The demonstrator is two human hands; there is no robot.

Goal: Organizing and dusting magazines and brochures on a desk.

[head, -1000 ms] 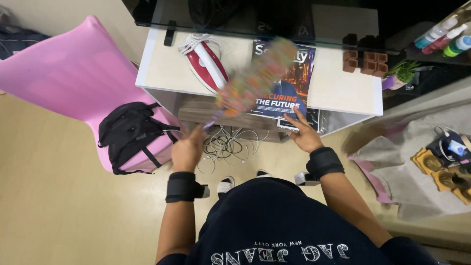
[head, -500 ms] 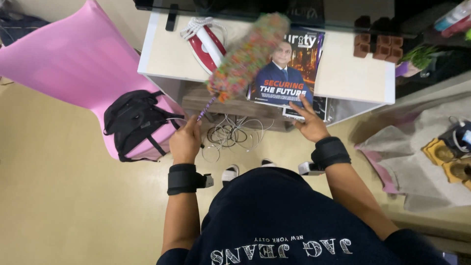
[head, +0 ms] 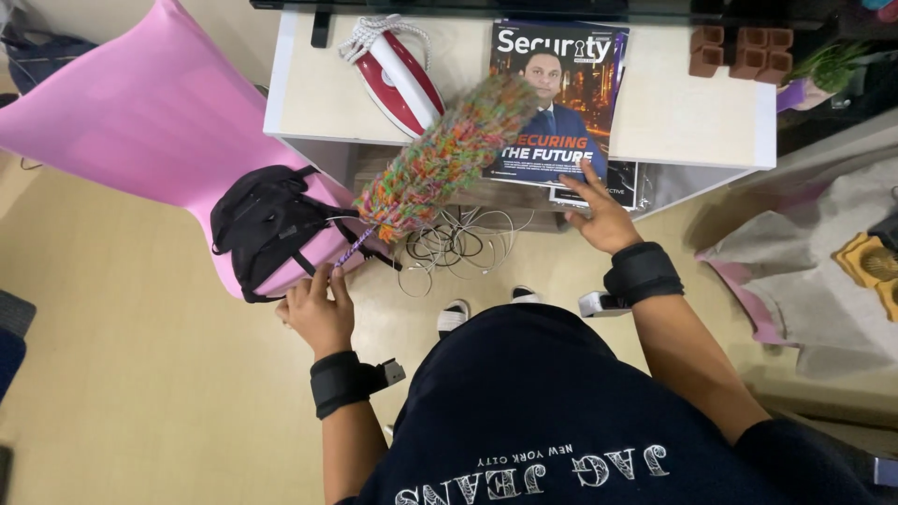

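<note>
Left hand [head: 318, 309] clenched on fluffy multicoloured duster [head: 447, 154], angled over glossy blue magazine [head: 554, 103]; right hand [head: 603, 217] fingers spread, steadying magazine's near edge on white table [head: 318, 93].

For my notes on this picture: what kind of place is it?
Probably a room in a home: a white table bearing a clothes iron and a magazine, with a pink cushion beside it.

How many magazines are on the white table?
2 that show. One magazine lies on top near the duster; a second peeks out beneath it at the table edge, by the right hand. More may hide underneath.
</note>
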